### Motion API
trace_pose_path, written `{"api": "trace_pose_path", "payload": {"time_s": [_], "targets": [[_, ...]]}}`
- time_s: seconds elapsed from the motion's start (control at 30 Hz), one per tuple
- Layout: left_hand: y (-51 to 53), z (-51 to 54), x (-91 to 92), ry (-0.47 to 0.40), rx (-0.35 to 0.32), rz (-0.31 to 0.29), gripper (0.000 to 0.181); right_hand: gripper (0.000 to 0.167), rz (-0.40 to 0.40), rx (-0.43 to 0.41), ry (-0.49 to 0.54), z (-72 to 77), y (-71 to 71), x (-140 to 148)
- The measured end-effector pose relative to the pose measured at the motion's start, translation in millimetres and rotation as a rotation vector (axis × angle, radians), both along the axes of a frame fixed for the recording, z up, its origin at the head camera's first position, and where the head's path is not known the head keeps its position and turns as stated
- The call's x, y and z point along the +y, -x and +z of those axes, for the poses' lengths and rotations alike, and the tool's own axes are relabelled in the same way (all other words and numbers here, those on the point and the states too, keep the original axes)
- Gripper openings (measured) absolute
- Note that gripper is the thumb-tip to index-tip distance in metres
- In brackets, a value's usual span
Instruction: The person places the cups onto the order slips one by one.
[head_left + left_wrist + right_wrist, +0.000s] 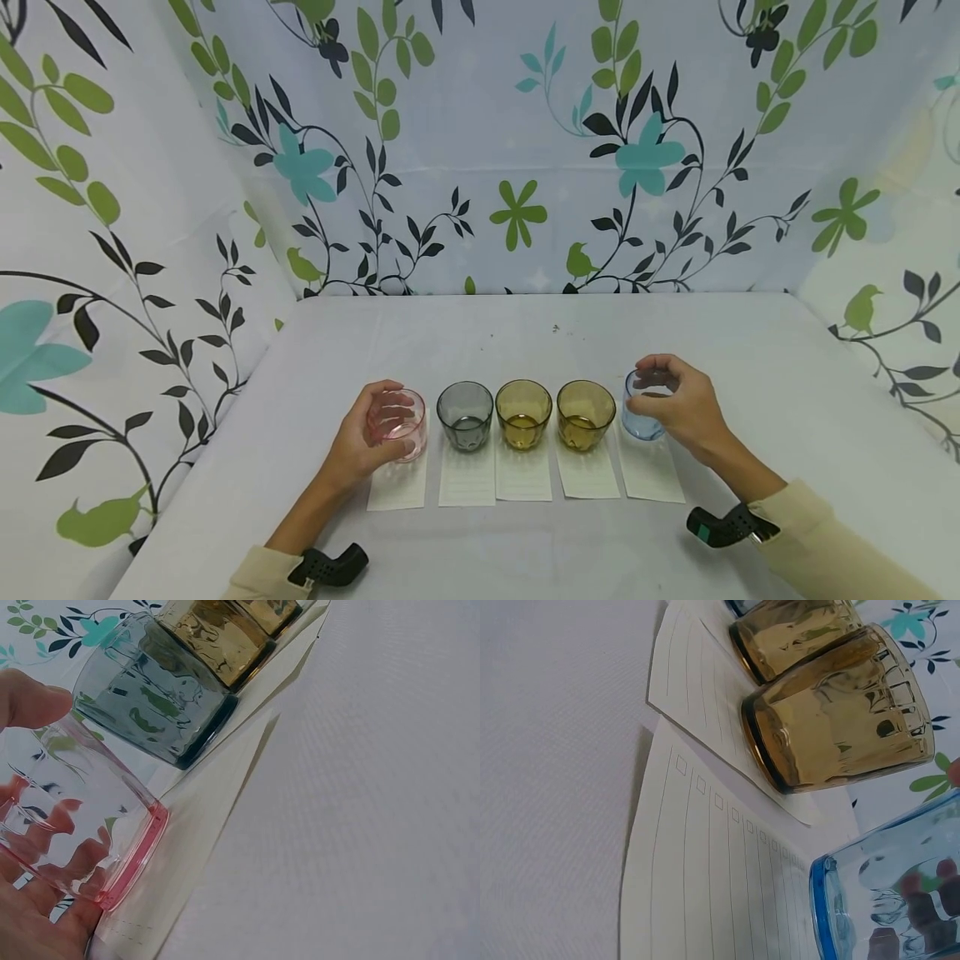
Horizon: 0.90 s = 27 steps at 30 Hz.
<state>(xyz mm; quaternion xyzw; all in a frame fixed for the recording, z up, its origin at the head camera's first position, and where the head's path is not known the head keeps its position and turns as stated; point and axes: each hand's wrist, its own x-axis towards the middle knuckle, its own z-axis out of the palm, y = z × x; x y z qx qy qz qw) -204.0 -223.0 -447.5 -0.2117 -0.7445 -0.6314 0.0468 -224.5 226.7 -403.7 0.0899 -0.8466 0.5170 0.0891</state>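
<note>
At the left end of a row of glasses, my left hand [365, 437] grips a pink glass [410, 429], thumb at the near side and fingers round the far side. My right hand [684, 404] holds a blue glass [641, 425] at the right end. Between them stand a grey glass [465, 417] and two amber glasses, one in the middle [523, 414] and one to its right [586, 415]. In the left wrist view the pink glass [112, 847] shows its thick base by a paper sheet. The blue glass [889, 889] is partly cut off in the right wrist view.
Several pale paper slips [467, 483] lie side by side under the row of glasses; one slip [712, 862] has ruled lines and small boxes. All are on a white-covered table [495, 550]. Patterned cloth [480, 150] hangs behind and at both sides.
</note>
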Motion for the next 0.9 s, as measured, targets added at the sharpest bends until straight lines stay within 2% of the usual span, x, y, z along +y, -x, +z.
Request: {"api": "trace_pose_path", "payload": {"time_s": [0.37, 0.6, 0.77, 0.9], "targets": [[-0.3, 2.0, -0.6, 0.007, -0.008, -0.009, 0.074, 0.052, 0.021, -0.029, 0.003, -6.9, -3.8, 1.9], [2.7, 2.9, -1.5, 0.028, 0.017, -0.014, 0.073, 0.055, 0.052, -0.032, 0.016, -9.6, -3.3, 4.4], [1.8, 9.0, -4.1, 0.108, 0.064, 0.017, 0.077, 0.061, 0.102, -0.029, -0.001, -6.4, -1.6, 7.0], [-3.0, 17.7, -6.2, 0.181, 0.085, 0.071, 0.075, 0.058, 0.107, 0.033, -0.085, 1.2, -1.9, 9.5]]}}
